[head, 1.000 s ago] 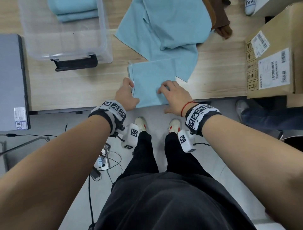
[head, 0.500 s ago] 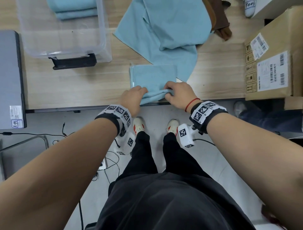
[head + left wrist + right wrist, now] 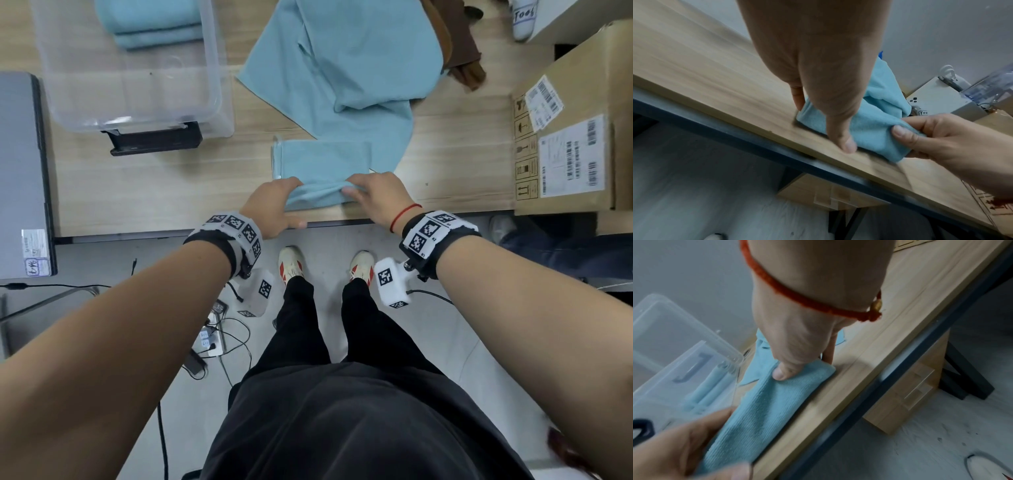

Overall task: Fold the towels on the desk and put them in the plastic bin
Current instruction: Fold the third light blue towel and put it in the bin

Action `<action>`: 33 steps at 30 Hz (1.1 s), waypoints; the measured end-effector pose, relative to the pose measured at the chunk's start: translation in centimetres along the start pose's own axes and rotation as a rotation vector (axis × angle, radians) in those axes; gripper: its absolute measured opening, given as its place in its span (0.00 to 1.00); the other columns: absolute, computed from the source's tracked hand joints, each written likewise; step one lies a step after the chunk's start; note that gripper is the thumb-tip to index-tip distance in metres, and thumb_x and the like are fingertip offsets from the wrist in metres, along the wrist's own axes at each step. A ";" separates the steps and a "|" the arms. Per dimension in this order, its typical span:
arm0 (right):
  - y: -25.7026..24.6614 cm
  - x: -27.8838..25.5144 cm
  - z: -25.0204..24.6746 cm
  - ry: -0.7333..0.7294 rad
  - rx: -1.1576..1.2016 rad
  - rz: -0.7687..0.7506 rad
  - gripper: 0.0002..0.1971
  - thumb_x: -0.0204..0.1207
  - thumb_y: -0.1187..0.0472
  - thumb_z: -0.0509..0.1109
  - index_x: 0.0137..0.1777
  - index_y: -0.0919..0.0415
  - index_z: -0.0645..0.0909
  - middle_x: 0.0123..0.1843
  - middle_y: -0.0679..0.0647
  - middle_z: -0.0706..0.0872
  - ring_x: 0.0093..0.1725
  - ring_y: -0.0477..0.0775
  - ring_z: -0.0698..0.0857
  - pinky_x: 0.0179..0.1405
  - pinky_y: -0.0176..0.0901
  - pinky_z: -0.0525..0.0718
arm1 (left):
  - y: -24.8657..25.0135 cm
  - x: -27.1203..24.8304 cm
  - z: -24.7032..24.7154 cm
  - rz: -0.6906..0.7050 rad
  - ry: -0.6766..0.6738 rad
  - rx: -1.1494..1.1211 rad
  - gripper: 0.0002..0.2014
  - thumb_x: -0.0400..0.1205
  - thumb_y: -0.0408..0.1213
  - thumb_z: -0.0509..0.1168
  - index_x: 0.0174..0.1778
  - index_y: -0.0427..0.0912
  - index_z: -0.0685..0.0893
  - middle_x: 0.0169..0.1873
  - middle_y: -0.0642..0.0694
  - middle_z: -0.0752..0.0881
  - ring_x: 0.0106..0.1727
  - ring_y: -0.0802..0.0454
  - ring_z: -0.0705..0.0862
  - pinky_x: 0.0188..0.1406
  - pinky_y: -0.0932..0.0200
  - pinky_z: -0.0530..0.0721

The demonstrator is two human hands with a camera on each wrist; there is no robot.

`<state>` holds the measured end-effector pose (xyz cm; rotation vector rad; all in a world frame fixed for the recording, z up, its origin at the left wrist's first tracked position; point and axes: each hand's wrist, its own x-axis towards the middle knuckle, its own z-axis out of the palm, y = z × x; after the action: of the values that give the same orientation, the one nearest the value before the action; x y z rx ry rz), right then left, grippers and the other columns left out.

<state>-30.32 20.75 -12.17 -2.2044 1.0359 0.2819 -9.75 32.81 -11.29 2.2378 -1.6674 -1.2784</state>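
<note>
A folded light-blue towel (image 3: 322, 161) lies at the desk's near edge, its near part bunched up. My left hand (image 3: 279, 200) grips the near left corner with curled fingers, the thumb stretched along the desk edge. My right hand (image 3: 371, 195) pinches the near right corner. The left wrist view shows the left hand (image 3: 824, 97) on the towel (image 3: 873, 129) and the right hand (image 3: 941, 139) with its thumb on top. From the right wrist, the right hand (image 3: 797, 350) pinches the towel (image 3: 764, 405). A clear plastic bin (image 3: 219, 85) at the back left holds folded blue towels (image 3: 154, 24).
Unfolded blue towels (image 3: 346, 65) lie in a heap just behind the folded one, with a brown cloth (image 3: 459, 44) beyond. A cardboard box (image 3: 565, 144) stands at the desk's right end and a grey laptop (image 3: 20, 171) at the left. Bare desk (image 3: 154, 192) lies between bin and towel.
A second ago both hands lay on the flat folded towel. They have since taken hold of its near corners, and the near edge is now bunched up off the desk.
</note>
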 end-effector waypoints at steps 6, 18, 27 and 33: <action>0.7 1.1 -1.3 -0.022 0.193 0.031 0.18 0.87 0.50 0.58 0.34 0.52 0.69 0.29 0.48 0.74 0.37 0.58 0.76 0.37 0.46 0.67 | -1.3 0.8 -0.6 -0.133 0.050 -0.108 0.17 0.75 0.49 0.75 0.51 0.40 0.86 0.45 0.43 0.86 0.50 0.42 0.84 0.46 0.53 0.78; 0.5 4.0 -2.5 0.060 0.427 0.166 0.12 0.83 0.48 0.65 0.48 0.57 0.80 0.39 0.53 0.81 0.40 0.51 0.78 0.37 0.37 0.73 | -1.5 2.4 -2.4 -0.239 0.105 -0.231 0.31 0.77 0.69 0.52 0.56 0.50 0.87 0.48 0.48 0.89 0.52 0.43 0.85 0.59 0.41 0.81; 1.5 4.9 -2.5 0.044 0.464 0.327 0.17 0.78 0.46 0.69 0.41 0.60 0.74 0.37 0.59 0.82 0.37 0.60 0.80 0.41 0.48 0.80 | -2.0 3.2 -2.4 -0.369 0.149 -0.208 0.33 0.78 0.70 0.48 0.33 0.42 0.78 0.32 0.46 0.81 0.41 0.41 0.82 0.53 0.44 0.81; 0.6 5.5 -2.4 0.122 0.259 0.374 0.14 0.83 0.50 0.62 0.41 0.60 0.73 0.39 0.57 0.79 0.42 0.59 0.77 0.39 0.44 0.69 | -1.4 4.1 -2.2 -0.451 0.180 -0.192 0.28 0.84 0.63 0.51 0.24 0.46 0.63 0.25 0.49 0.73 0.36 0.44 0.76 0.46 0.49 0.70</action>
<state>-27.33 15.58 -13.14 -1.8074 1.4659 0.1661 -6.96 29.16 -12.89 2.5994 -0.9676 -1.2015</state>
